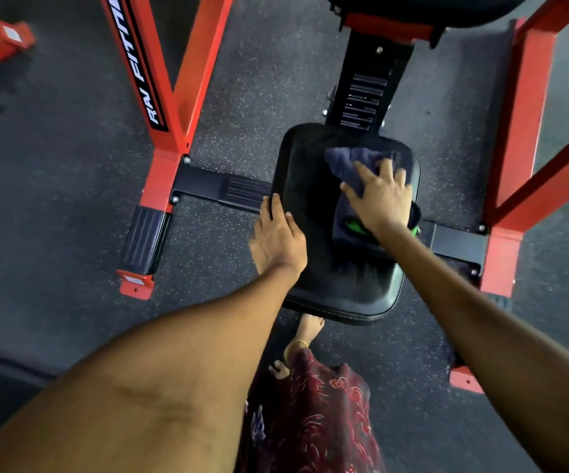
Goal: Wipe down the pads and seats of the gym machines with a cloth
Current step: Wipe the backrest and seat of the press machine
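A black padded seat (pixel 310 186) of a red gym machine fills the centre of the head view. A dark blue cloth (pixel 346 162) lies on the seat's far right part. My right hand (pixel 383 196) presses flat on the cloth with fingers spread. My left hand (pixel 278 238) rests on the seat's left edge, fingers laid over the rim. Part of the cloth is hidden under my right hand, and something dark with a green mark (pixel 354 225) shows below my right wrist.
Red frame posts (pixel 170 97) stand left and right (pixel 518 138) of the seat, joined by a black crossbar (pixel 214 187). A black back pad (pixel 423 5) sits above at the top. The floor (pixel 54 165) is dark speckled rubber. My foot (pixel 308 329) is under the seat's near edge.
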